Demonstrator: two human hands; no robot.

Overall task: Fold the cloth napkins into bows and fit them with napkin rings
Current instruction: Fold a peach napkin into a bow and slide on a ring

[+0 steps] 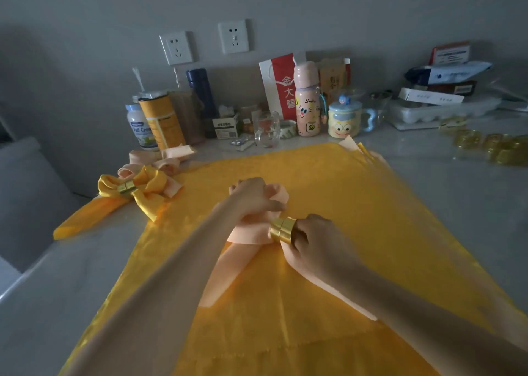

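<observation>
Both forearms reach in from the bottom edge to centre frame. The right hand [317, 242] grips a gold napkin ring [281, 229] set around the peach napkin [243, 252], and the left hand [253, 199] clutches its bunched loops. Beneath them a yellow cloth [357, 204] covers the pale table [463, 209]. A finished yellow bow [137, 188] lies at middle left, and bottles [307, 101] line the grey wall above.
</observation>
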